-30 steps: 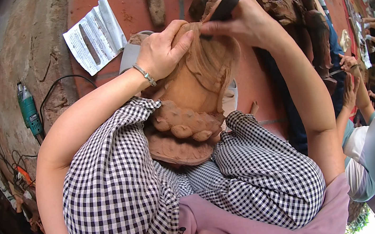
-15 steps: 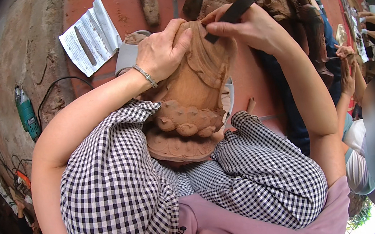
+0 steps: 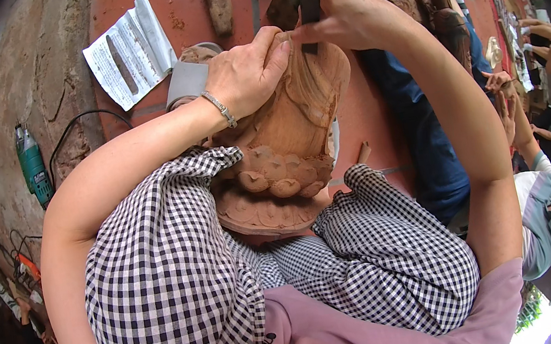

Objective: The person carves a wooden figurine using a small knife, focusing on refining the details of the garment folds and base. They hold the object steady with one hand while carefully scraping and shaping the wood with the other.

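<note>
A carved reddish-brown wooden figure (image 3: 284,132), with draped folds and a petalled base, stands between my checked knees, leaning away from me. Round its far left part my left hand (image 3: 244,74) is closed, with fingers over the edge and thumb on the carved folds. My right hand (image 3: 352,17) pinches a dark flat blade (image 3: 311,1) above the far end of the figure. The blade points nearly straight away from me, its near end at the wood; whether it touches cannot be made out. The fingertips of my right hand are partly hidden behind the blade.
On the tiled floor lie a printed paper sheet (image 3: 155,41) with a thin dark strip on it and a long wood piece (image 3: 217,4). A green power tool (image 3: 35,163) with a black cord is at left. Other people sit at right, with a co-worker's hands (image 3: 507,104) showing.
My right hand has moved farther away, and the blade has swung from slanting up to the right to nearly upright in view. My left hand stays on the figure.
</note>
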Action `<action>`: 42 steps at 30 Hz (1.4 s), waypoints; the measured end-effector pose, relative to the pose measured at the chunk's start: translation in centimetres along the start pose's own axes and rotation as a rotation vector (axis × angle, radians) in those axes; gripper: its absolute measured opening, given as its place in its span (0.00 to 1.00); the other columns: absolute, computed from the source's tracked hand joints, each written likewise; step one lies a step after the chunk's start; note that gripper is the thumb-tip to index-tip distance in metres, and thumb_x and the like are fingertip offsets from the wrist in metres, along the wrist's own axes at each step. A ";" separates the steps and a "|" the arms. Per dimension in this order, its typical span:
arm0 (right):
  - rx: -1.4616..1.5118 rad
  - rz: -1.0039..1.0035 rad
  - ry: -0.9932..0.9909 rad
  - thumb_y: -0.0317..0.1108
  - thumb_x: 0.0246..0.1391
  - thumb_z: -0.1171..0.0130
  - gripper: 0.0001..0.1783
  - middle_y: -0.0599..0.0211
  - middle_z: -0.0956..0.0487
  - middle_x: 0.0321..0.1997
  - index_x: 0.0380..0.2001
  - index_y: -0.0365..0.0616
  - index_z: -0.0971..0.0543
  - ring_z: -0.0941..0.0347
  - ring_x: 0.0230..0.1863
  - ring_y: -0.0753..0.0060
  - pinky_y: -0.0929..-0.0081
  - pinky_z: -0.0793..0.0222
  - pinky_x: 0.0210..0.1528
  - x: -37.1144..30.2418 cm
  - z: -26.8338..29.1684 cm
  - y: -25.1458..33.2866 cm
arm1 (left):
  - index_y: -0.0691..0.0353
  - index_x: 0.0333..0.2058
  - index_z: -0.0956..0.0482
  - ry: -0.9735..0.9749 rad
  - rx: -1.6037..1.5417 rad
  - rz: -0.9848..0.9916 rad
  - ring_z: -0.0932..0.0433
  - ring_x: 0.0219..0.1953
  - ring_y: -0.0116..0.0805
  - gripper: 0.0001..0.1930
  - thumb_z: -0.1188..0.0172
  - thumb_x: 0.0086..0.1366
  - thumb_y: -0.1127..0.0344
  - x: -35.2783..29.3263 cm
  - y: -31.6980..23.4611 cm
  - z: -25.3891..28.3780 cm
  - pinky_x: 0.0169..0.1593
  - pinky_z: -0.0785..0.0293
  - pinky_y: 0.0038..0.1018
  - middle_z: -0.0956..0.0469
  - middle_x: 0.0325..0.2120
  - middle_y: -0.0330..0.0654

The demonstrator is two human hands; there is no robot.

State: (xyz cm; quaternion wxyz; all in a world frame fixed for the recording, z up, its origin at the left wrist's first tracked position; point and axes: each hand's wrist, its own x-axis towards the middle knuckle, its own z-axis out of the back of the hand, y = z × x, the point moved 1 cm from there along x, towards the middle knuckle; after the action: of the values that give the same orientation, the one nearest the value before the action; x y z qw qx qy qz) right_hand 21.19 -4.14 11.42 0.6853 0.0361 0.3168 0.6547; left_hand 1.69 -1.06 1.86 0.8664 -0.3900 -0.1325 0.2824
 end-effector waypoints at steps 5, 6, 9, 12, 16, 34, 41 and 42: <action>0.113 -0.014 -0.073 0.37 0.55 0.32 0.13 0.60 0.20 0.27 0.32 0.37 0.19 0.25 0.30 0.67 0.65 0.29 0.35 0.3 0.5 0.3 | 0.56 0.55 0.29 0.002 -0.020 0.002 0.18 0.31 0.57 0.21 0.57 0.77 0.48 -0.1 0.0 0.1 0.35 0.25 0.48 0.19 0.24 0.53; 0.068 0.007 -0.045 0.37 0.54 0.32 0.13 0.60 0.19 0.28 0.34 0.37 0.19 0.25 0.31 0.67 0.65 0.29 0.36 0.1 0.4 0.6 | 0.56 0.55 0.29 0.005 -0.019 0.007 0.18 0.31 0.57 0.21 0.57 0.77 0.48 -0.1 0.0 0.2 0.35 0.25 0.48 0.19 0.24 0.53; -0.087 0.025 0.034 0.36 0.54 0.32 0.13 0.60 0.18 0.30 0.38 0.39 0.19 0.25 0.31 0.67 0.65 0.28 0.38 -0.3 -0.1 1.1 | 0.56 0.55 0.29 0.014 -0.029 0.017 0.18 0.32 0.58 0.20 0.56 0.76 0.48 -0.1 0.1 0.3 0.36 0.25 0.49 0.18 0.25 0.54; -0.085 0.029 0.094 0.36 0.55 0.32 0.17 0.62 0.18 0.31 0.45 0.41 0.20 0.25 0.32 0.68 0.67 0.27 0.40 1.0 0.1 0.1 | 0.55 0.55 0.29 0.005 -0.044 0.011 0.18 0.32 0.59 0.20 0.55 0.76 0.49 0.0 0.0 0.2 0.36 0.24 0.49 0.18 0.26 0.54; 0.118 -0.070 0.089 0.36 0.57 0.33 0.12 0.67 0.23 0.25 0.36 0.38 0.21 0.28 0.30 0.70 0.67 0.29 0.38 1.5 1.0 0.9 | 0.55 0.55 0.29 -0.020 -0.033 0.001 0.18 0.32 0.58 0.20 0.55 0.76 0.49 -0.2 0.3 0.1 0.35 0.25 0.48 0.18 0.25 0.54; 0.246 0.042 0.114 0.37 0.57 0.30 0.16 0.71 0.23 0.29 0.43 0.40 0.20 0.27 0.33 0.75 0.70 0.29 0.38 1.6 0.2 -1.7 | 0.56 0.56 0.29 -0.020 -0.026 0.002 0.17 0.31 0.56 0.20 0.54 0.76 0.50 0.0 0.5 -0.3 0.34 0.24 0.46 0.19 0.24 0.54; 0.229 0.145 0.119 0.37 0.58 0.30 0.16 0.73 0.22 0.31 0.45 0.40 0.19 0.27 0.37 0.81 0.78 0.29 0.42 0.5 0.8 -1.0 | 0.56 0.57 0.29 -0.028 -0.035 -0.005 0.18 0.30 0.57 0.21 0.54 0.76 0.49 -0.1 0.7 -0.1 0.34 0.25 0.46 0.20 0.23 0.54; 0.347 0.132 0.114 0.37 0.58 0.30 0.15 0.74 0.22 0.31 0.43 0.40 0.19 0.26 0.37 0.81 0.78 0.28 0.42 0.8 0.4 -1.5 | 0.56 0.56 0.29 -0.029 -0.037 0.000 0.18 0.30 0.57 0.21 0.54 0.75 0.48 -0.1 0.6 -0.2 0.34 0.24 0.47 0.19 0.24 0.54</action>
State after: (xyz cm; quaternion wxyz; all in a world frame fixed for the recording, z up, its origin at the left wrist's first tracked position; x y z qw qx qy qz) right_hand 22.70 -3.44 10.73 0.6052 0.1374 0.4603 0.6348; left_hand 1.47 -0.89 1.23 0.8569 -0.4019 -0.1504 0.2856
